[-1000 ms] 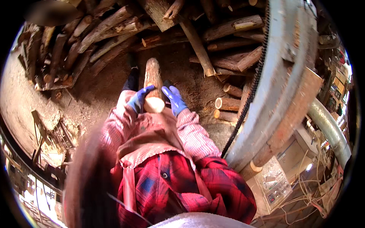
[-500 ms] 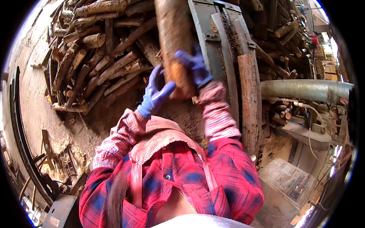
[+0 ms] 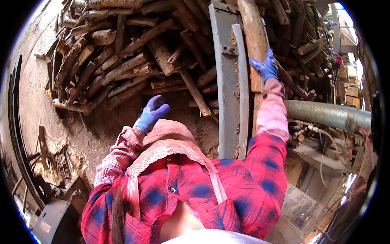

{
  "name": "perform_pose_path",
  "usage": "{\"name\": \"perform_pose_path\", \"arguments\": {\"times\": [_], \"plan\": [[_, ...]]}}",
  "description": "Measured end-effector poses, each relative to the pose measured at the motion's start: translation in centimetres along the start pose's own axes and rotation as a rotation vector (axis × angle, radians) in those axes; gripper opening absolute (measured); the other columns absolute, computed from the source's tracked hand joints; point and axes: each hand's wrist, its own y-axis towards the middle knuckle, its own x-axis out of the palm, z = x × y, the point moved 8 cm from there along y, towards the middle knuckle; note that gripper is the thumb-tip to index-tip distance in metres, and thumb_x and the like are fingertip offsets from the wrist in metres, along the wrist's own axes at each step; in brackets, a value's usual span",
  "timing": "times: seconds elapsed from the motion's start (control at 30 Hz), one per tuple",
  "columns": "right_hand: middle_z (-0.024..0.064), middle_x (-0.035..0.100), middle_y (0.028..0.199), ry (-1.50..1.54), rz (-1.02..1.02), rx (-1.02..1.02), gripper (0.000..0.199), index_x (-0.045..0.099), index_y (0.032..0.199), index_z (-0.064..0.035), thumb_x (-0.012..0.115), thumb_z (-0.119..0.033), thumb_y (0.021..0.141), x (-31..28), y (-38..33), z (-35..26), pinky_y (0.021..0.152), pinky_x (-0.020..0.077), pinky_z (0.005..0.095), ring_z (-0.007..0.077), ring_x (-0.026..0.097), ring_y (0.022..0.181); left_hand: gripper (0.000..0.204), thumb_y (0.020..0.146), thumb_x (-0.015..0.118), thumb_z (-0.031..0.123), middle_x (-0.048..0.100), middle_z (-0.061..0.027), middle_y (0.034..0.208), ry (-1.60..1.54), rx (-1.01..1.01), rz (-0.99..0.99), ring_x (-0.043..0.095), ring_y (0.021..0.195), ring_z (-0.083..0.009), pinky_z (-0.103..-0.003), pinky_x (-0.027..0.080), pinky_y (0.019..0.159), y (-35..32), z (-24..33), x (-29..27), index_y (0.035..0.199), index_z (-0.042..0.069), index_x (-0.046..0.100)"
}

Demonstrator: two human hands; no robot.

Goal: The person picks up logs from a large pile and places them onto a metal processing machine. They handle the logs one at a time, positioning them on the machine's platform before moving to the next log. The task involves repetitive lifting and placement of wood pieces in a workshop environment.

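A thick, partly barked log (image 3: 253, 36) lies lengthwise along the right side of the grey metal trough (image 3: 227, 85). My right hand (image 3: 267, 68), in a purple-blue glove, grips its right side near the close end, thumb across the top. Another log (image 3: 257, 106) lies below that end, mostly hidden by my right arm. Off to the left, my left hand (image 3: 150, 115) is held up in a matching glove, thumb and fingers apart, with nothing in it.
A big heap of cut logs (image 3: 134, 65) spreads beyond the trough on the left, with more logs (image 3: 310, 49) on the right. A thick grey-green pipe (image 3: 329, 113) runs out to the right, above a dusty control panel (image 3: 302, 213). Dark metal rails (image 3: 16, 134) stand far left.
The log has moved right, from between my hands onto the trough. My right hand has shifted right with it, while my left hand has come away and drawn back left.
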Motion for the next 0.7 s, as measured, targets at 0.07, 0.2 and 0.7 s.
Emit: {"name": "perform_pose_path", "arguments": {"times": [0.07, 0.2, 0.7], "plan": [[0.024, 0.041, 0.144, -0.035, 0.007, -0.012, 0.117, 0.024, 0.15, -0.0099, 0.083, -0.055, 0.059, 0.5, -1.9, -0.4, 0.11, 0.0359, 0.0453, 0.0382, 0.041, 0.133, 0.067, 0.087, 0.072, 0.028, 0.052, -0.0153, 0.135, -0.003, -0.032, 0.138, 0.05, 0.125, -0.0241, -0.036, 0.04, 0.105, 0.5, -1.6, -3.0, 0.14, 0.001, 0.04], [0.0239, 0.044, 0.141, -0.101, 0.023, 0.027, 0.107, 0.03, 0.146, -0.0051, 0.082, -0.046, 0.062, 0.1, -3.1, 1.0, 0.108, 0.0379, 0.0444, 0.0378, 0.044, 0.13, 0.07, 0.086, 0.073, 0.03, 0.049, -0.0167, 0.139, 0.046, -0.123, 0.198, 0.046, 0.129, -0.0266, -0.038, 0.037, 0.108, 3.0, -2.3, -8.3, 0.141, 0.002, 0.04], [0.0258, 0.042, 0.141, -0.208, 0.045, -0.612, 0.066, 0.043, 0.138, -0.0001, 0.07, -0.031, 0.086, 10.5, -2.3, -22.9, 0.107, 0.0354, 0.0553, 0.0461, 0.04, 0.129, 0.085, 0.073, 0.07, 0.056, 0.055, -0.02, 0.132, 0.972, -0.544, -0.028, 0.052, 0.123, -0.0354, -0.042, 0.044, 0.102, 44.2, -11.6, -27.0, 0.137, 0.005, 0.046]]}}
